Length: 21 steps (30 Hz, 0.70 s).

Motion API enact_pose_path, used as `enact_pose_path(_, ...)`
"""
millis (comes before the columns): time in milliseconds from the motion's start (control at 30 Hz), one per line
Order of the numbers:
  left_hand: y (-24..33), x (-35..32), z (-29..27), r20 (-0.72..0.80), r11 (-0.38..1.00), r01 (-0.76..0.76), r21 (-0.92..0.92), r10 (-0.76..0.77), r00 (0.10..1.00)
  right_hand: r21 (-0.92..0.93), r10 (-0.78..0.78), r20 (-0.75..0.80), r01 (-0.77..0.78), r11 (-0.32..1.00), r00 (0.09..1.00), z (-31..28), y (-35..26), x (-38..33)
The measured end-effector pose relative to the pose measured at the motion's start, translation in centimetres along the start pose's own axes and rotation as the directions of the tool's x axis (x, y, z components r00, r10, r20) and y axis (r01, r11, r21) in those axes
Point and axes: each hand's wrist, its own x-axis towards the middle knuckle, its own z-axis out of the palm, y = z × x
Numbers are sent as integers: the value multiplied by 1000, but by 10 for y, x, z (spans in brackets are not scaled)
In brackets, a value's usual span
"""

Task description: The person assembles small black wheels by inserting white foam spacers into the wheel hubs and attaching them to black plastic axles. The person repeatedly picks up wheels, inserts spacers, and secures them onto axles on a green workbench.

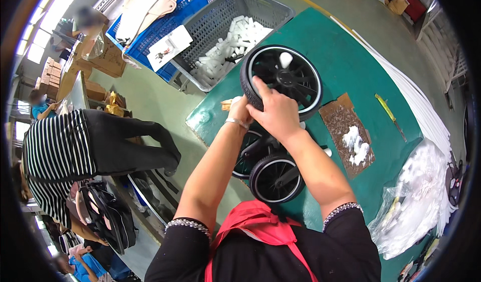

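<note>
A large black spoked wheel [306, 89] with a pale rim line is at the green table, a white plastic piece [285, 60] on its spokes. My right hand [276, 112] grips the wheel's near left edge, index finger stretched over the tyre. Close beside it, my left hand [241, 110] is closed at the tyre's lower left; its fingers are mostly hidden, and something white shows by them. Nearer to me, a smaller wheel [275, 179] and another small wheel [244, 154] belong to a dark frame, partly covered by my forearms.
On the green table [345, 51] lie a brown cardboard piece [345, 126] with white paste, a yellow-green cutter knife [386, 106] and clear plastic bags [411, 197]. A grey crate [200, 31] of white parts stands beyond. At left, a person in stripes [60, 152] bends over a bench.
</note>
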Motion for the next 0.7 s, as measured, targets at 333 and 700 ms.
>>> enact_pose_path(333, -12, -164, -75, 459, -128, -447, 885, 395, 795, -24, -115, -194, 113, 993, 974, -18, 52, -77)
enact_pose_path(700, -36, -111, -133, 781, -507, -635, 584, 136, 610, -310, -74, 67, 91, 946, 995, 53, 11, -245)
